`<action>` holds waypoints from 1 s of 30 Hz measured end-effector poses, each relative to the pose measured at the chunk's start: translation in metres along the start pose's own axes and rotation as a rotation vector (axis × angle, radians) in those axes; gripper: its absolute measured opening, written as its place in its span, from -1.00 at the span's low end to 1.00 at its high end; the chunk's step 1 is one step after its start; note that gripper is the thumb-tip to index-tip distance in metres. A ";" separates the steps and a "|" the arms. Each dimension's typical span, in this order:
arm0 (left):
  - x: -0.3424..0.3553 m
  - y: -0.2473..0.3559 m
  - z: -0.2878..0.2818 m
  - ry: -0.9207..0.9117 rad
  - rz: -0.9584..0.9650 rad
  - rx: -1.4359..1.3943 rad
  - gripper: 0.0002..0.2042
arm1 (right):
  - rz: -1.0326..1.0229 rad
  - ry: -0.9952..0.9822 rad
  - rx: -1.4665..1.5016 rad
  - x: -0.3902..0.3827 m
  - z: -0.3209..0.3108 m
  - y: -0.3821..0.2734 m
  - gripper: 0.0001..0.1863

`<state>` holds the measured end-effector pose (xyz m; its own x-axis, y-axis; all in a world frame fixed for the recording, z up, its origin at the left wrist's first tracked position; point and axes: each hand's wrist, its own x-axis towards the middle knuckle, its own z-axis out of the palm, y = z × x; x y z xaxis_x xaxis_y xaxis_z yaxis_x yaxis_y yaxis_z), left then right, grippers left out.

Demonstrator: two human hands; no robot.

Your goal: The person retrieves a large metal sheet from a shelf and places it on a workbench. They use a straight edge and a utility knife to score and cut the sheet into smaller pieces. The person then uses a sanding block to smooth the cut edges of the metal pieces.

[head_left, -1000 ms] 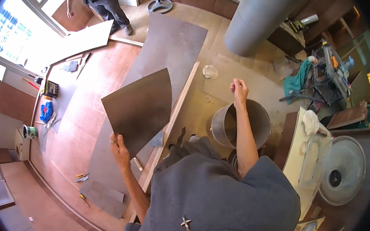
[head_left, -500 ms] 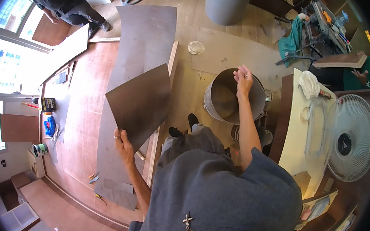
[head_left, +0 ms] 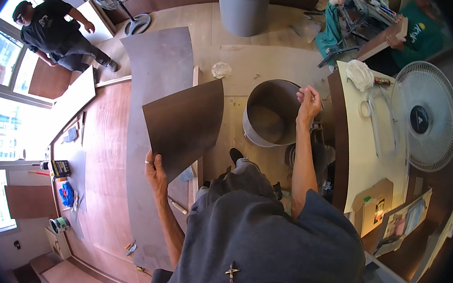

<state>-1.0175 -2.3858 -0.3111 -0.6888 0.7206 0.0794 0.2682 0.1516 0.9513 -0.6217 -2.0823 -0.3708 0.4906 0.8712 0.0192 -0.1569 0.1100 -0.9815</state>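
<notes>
My left hand (head_left: 157, 168) grips the lower edge of a dark brown, slightly curved laminate sheet (head_left: 184, 129), thumb on its near face. The sheet is held up over the edge of a long grey-brown sheet (head_left: 159, 80) lying on the reddish wooden panel (head_left: 106, 146). My right hand (head_left: 309, 101) is raised near the right rim of a large round grey bin (head_left: 254, 136). Its fingers are loosely bent and slightly apart, and I see nothing in them. Beyond the bin a crumpled white cloth (head_left: 221, 70) lies on the floor.
A white fan (head_left: 425, 117) stands at the right beside a pale board (head_left: 357, 143). A tall grey bin (head_left: 243, 6) is at the back. One person (head_left: 57, 29) is at the far left; another (head_left: 419, 37) at the far right holds a wooden piece (head_left: 383, 39).
The laminate sheet and my left hand have shifted slightly right. My right hand's fingers have bent more. The whole view has turned a little. The person at the right holds the wooden piece closer.
</notes>
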 end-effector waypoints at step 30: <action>-0.059 -0.114 -0.236 0.093 0.014 -0.131 -0.67 | -0.477 -0.287 -0.054 -0.186 0.187 -0.065 -0.85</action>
<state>-1.1665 -2.6056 -0.3539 -0.7467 0.6553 0.1142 0.1923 0.0483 0.9801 -0.8630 -2.1616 -0.2749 0.2420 0.8270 0.5074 0.0728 0.5060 -0.8594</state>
